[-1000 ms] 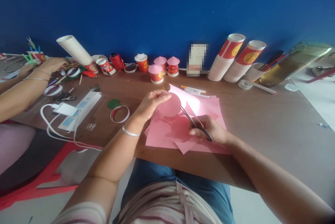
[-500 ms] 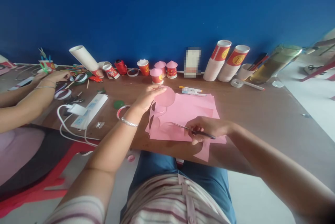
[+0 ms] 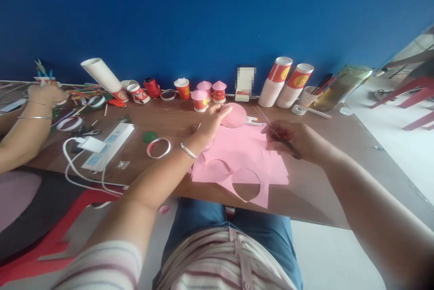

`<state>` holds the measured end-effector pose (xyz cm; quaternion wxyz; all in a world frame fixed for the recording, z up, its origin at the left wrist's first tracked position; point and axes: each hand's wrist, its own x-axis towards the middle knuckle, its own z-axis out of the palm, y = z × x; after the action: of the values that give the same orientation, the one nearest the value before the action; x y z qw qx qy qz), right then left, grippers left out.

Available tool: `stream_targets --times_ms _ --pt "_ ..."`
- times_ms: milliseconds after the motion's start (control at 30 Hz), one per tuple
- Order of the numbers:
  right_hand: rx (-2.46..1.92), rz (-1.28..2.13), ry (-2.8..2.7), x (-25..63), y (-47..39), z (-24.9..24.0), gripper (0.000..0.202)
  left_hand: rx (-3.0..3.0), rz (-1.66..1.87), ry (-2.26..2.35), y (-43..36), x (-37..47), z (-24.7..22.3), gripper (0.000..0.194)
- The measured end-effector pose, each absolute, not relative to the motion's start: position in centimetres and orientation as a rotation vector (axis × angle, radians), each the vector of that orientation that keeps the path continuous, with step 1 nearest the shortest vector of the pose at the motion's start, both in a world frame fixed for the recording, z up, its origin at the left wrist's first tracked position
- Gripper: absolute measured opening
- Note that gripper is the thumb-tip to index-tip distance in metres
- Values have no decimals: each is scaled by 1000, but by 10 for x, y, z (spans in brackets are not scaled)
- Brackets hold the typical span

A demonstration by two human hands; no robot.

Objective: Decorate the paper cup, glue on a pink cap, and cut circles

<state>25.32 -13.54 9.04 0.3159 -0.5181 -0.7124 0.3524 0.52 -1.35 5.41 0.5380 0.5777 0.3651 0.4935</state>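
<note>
Between its thumb and fingers, my left hand [image 3: 214, 122] holds a round pink paper disc [image 3: 234, 115] above the back of the pink sheets. My right hand [image 3: 286, 138] is closed on dark-handled scissors [image 3: 267, 120], whose blades point up and to the left, blurred. Under both hands lie pink paper sheets [image 3: 244, 149]. A cut piece with a round hole rests at their front edge, partly over the table edge. Behind them stand small red cups with pink cone tops [image 3: 200, 96], close to the wall.
Stacked paper cups [image 3: 271, 93], a pen cup [image 3: 309, 97], a tape roll [image 3: 299, 110] and a tilted jug [image 3: 346, 86] stand back right. A power strip [image 3: 110, 147] and white-red ring [image 3: 158, 148] lie left. Another person's hand [image 3: 45, 95] is at far left.
My left hand has moved right with the disc. My right hand has lifted the scissors back and right off the sheets, uncovering the holed piece. The other person's hand has moved left.
</note>
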Motion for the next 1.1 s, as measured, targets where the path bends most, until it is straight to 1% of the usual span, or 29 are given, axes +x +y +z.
stream_targets --times_ms 33,200,300,367,467,600,667,733,800,833,867,900,933,1000,1033,1100 --pt "-1452 811 -1885 252 -131 80 50 1385 1177 858 -12 8 48 28" --pt "-1939 388 -2192 235 -111 36 27 1393 1206 884 -5 7 22 29" --pt "-1926 384 -2284 227 -105 27 26 1359 1272 895 -1 2 15 29" --pt "-1847 442 -2380 226 -102 29 32 1355 1295 910 1 -1 11 29" --pt "-1632 555 -2585 231 -98 40 46 1331 1305 943 3 -5 6 29" --pt "-1588 695 -2593 246 -97 49 54 1321 1303 962 1 -8 0 29" --pt "-1658 594 -2581 254 -98 45 50 1317 1289 948 1 -8 -1 30" --pt "-1685 419 -2574 259 -99 39 49 1341 1297 904 1 -9 0 28" --pt "-1674 252 -2525 259 -100 32 41 1485 1357 817 -1 -12 3 20" --pt "-1648 237 -2466 257 -100 31 34 1612 1403 760 -3 -13 4 13" --pt "-1615 291 -2361 252 -101 30 28 1767 1442 707 -6 -15 5 7" --pt "-1600 414 -2172 246 -102 30 27 1921 1483 658 -10 -16 7 3" --pt "-1547 619 -1994 239 -103 31 30 2058 1509 619 -14 -17 7 3" --pt "-1363 1102 -1749 224 -104 31 47 2275 1508 544 -22 -18 8 9" --pt "-1274 1249 -1638 217 -105 30 55 2353 1491 510 -25 -17 7 12" --pt "-1188 1355 -1478 207 -106 25 58 2448 1428 479 -29 -14 5 17"
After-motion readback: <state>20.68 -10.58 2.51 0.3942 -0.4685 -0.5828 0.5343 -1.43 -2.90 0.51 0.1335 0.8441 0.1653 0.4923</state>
